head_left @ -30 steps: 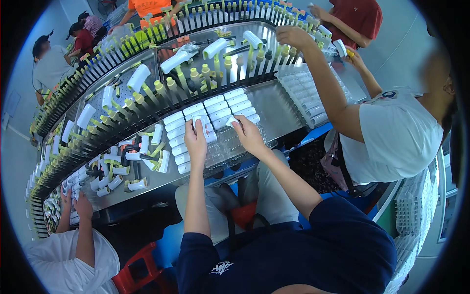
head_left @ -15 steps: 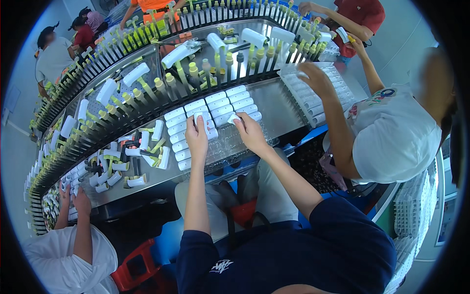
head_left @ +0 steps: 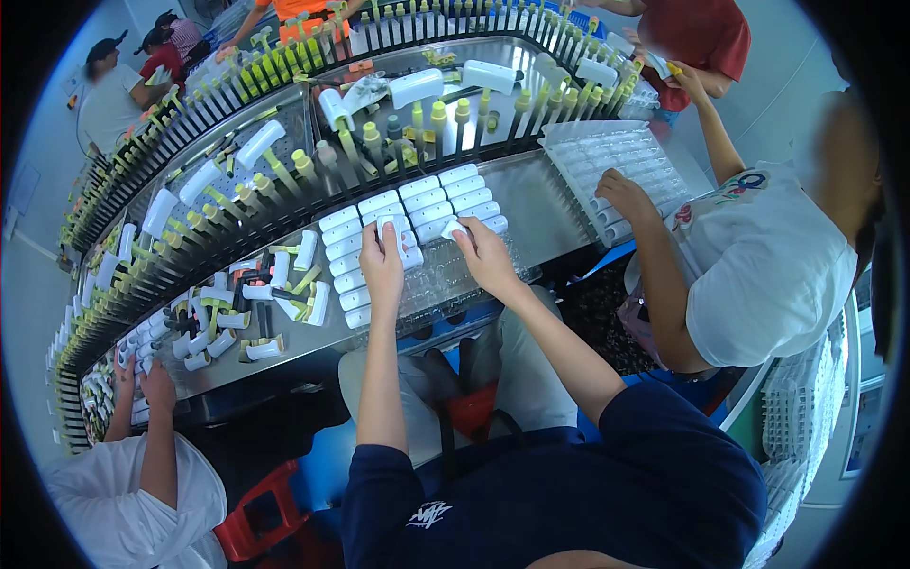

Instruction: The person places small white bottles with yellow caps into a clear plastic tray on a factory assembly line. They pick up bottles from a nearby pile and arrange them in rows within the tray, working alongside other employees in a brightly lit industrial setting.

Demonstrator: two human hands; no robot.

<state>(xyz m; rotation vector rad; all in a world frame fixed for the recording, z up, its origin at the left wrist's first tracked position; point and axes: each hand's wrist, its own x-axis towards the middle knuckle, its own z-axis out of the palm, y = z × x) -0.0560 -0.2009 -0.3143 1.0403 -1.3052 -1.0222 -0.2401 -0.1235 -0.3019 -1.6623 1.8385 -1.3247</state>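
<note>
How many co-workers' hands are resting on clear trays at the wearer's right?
1: a co-worker's hand lies on the clear tray to the wearer's right. That person's other hand is raised beyond the tray; others may be hidden.

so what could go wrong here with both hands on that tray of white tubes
1. The left hand and right hand each pinch a white tube among tightly packed rows; a nudge could knock neighbouring tubes out of line.
2. The clear tray seems to sit at the table's near edge, so pressing down might tip it.
3. A co-worker's hand works close by on the right; elbows could bump.
</note>
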